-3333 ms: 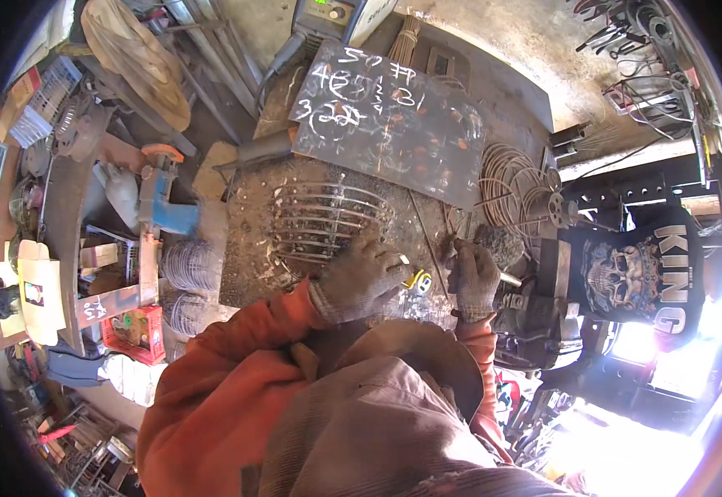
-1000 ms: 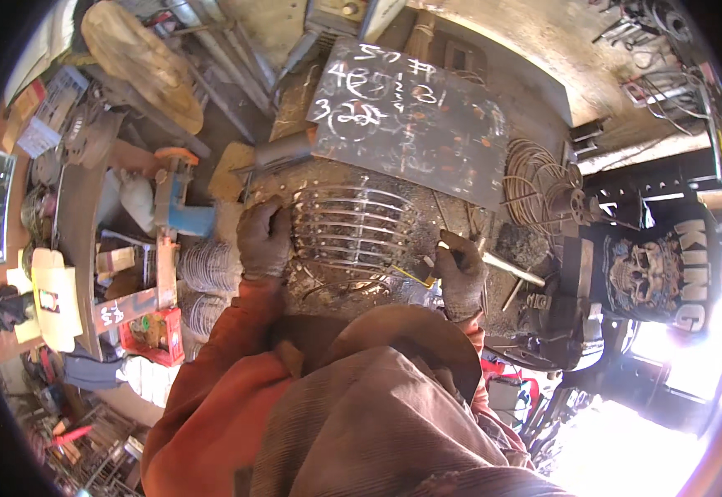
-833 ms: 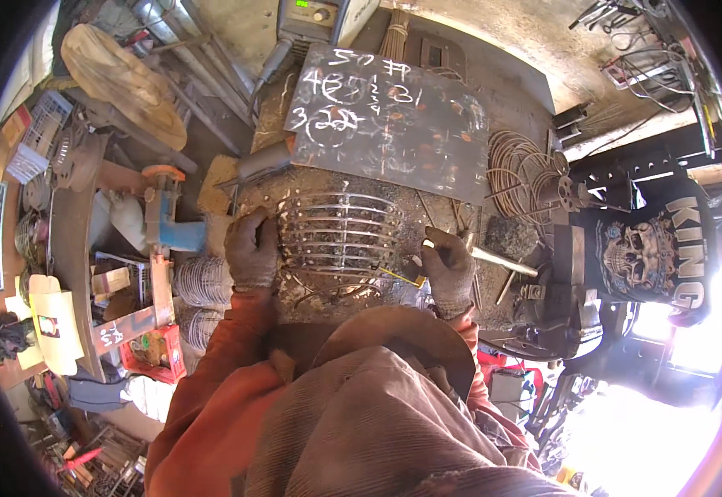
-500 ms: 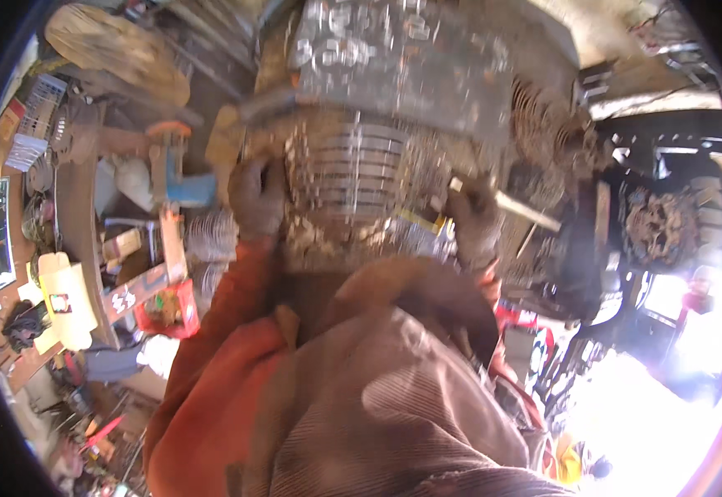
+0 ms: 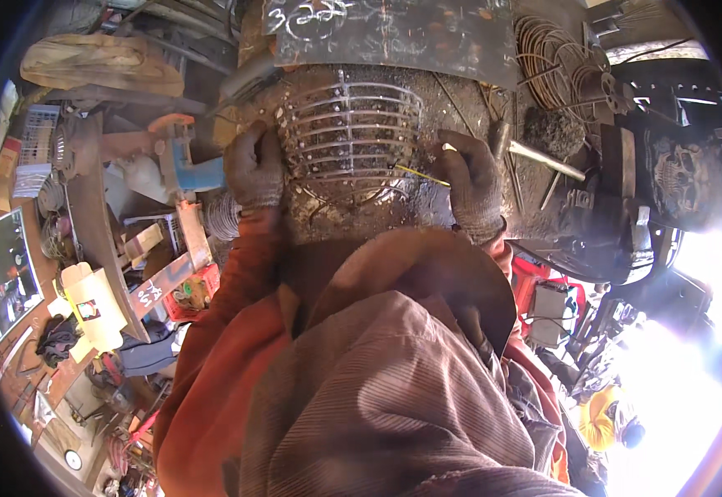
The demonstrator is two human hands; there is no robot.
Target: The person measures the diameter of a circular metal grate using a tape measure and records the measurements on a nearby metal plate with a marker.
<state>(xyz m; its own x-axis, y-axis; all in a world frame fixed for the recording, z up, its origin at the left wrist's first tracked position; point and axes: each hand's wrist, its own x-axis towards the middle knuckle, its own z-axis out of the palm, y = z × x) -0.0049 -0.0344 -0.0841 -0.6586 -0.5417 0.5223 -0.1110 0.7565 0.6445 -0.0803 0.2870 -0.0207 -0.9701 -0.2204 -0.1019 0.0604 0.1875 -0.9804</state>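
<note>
A grille of curved metal bars with a rod down its middle (image 5: 347,137) lies flat on the dark, dirty worktop. At its left edge is my left hand (image 5: 255,170) in a worn glove, fingers curled toward the thumb; whatever they grip, if anything, is hidden. My gloved right hand (image 5: 473,182) stands off the grille's right side. A small pale piece (image 5: 449,147) shows pinched at its fingertips. Between that hand and the grille's lower right corner lies a thin yellow strip (image 5: 421,175). Just right of my right hand, a hammer (image 5: 543,157) rests with its pale handle pointing right.
A dark metal plate with chalk marks (image 5: 394,37) covers the far worktop. Coiled rod or wire (image 5: 543,50) lies at the far right. To the left are a blue clamp-like tool (image 5: 191,170), a wooden shelf (image 5: 116,240) and a red bin (image 5: 193,294).
The whole view has shifted, so the plate and grille sit higher in it, and the blur has lessened. Both hands stay on either side of the grille; the hammer appears farther from my right hand.
</note>
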